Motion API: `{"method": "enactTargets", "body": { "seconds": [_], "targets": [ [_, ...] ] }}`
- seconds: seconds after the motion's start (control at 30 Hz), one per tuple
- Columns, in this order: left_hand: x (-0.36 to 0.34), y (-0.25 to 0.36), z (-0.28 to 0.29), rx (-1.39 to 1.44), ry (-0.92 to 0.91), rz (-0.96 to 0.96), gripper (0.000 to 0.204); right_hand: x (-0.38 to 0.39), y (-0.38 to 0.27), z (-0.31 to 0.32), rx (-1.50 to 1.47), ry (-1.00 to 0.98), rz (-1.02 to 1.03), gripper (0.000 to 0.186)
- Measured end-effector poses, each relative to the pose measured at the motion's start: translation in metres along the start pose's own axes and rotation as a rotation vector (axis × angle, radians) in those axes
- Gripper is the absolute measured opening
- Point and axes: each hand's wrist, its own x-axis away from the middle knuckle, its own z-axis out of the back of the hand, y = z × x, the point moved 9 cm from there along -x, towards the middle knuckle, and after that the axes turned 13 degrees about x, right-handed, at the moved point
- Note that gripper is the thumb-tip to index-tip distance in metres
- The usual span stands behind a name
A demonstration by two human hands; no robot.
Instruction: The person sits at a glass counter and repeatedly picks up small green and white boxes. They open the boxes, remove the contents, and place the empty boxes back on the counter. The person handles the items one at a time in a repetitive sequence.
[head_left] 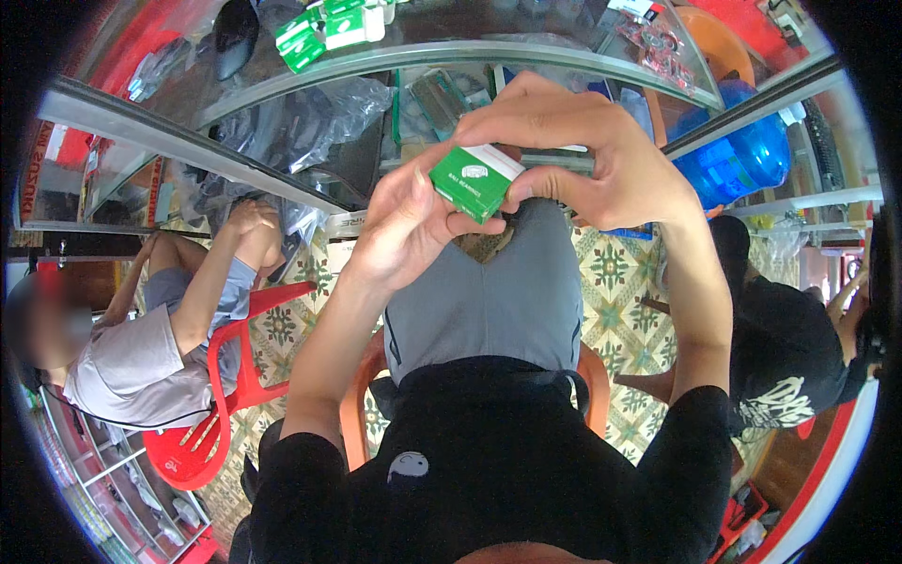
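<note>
A small green and white cardboard box [473, 184] is held up above my lap, tilted, with a printed green face toward me. My left hand [406, 221] grips its left side, thumb along the edge and fingers underneath. Around the right side curls my right hand [587, 155], its thumb pressed at the lower right corner and its index finger arched over the top. The fingertips behind the box are hidden. Several similar green and white boxes [352, 26] lie on the glass counter [423, 61] ahead.
Clear plastic bags [329, 113] fill the case at left. A big blue water bottle [738, 155] stands at right. To my left a person [141, 357] sits on a red plastic chair [230, 395]; another person in black [785, 338] is at right. Patterned floor tiles [611, 263] show below.
</note>
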Motion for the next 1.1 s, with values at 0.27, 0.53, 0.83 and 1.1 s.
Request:
{"method": "enactTargets", "body": {
  "seconds": [0.27, 0.53, 0.83, 1.1],
  "targets": [
    [0.004, 0.008, 0.002, -0.130, 0.067, -0.128, 0.070, 0.037, 0.022, 0.004, -0.195, 0.299, -0.403, 0.040],
    [0.003, 0.019, -0.006, -0.509, 0.069, -0.287, 0.077, 0.059, 0.023, -0.040, -0.606, 0.312, -0.684, 0.022],
    [0.006, 0.017, -0.003, -0.581, 0.065, -0.305, 0.073, 0.065, 0.037, -0.046, -0.666, 0.307, -0.639, 0.023],
    [0.008, 0.016, -0.005, -0.617, 0.019, -0.310, 0.063, 0.067, 0.039, -0.050, -0.674, 0.309, -0.659, 0.024]
  ]
}}
